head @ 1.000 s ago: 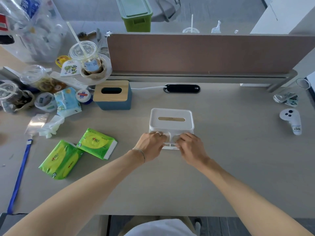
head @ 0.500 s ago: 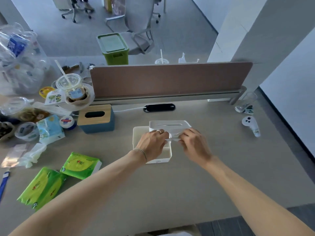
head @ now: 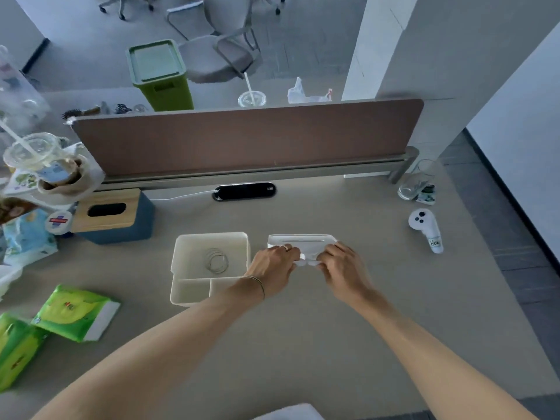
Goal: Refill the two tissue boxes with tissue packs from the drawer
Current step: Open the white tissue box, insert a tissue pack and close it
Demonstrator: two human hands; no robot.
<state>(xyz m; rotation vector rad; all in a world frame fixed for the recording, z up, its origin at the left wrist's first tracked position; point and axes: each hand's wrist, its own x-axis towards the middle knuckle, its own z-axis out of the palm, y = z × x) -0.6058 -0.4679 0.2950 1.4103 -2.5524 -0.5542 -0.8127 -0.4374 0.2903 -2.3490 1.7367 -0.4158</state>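
Note:
The white tissue box base (head: 181, 268) stands open in the middle of the desk, with a coil spring in its large compartment. Its white lid (head: 303, 240) is just right of the base, low over the desk. My left hand (head: 272, 268) and my right hand (head: 342, 268) both grip the lid's near edge. A blue tissue box with a wooden lid (head: 115, 216) stands at the back left. Two green tissue packs lie at the front left: one (head: 75, 313) nearer the base, the other (head: 15, 350) at the frame's edge.
Cups, wrappers and a small round tin (head: 57, 221) crowd the desk's left side. A brown divider panel (head: 248, 137) runs along the back. A white controller (head: 425, 230) and a glass (head: 415, 183) sit at the right. A cable port (head: 244, 191) lies behind the base.
Both hands lifted the lid off the white box and carried it to the right of the base. The open base with its spring now shows. The camera tilted up.

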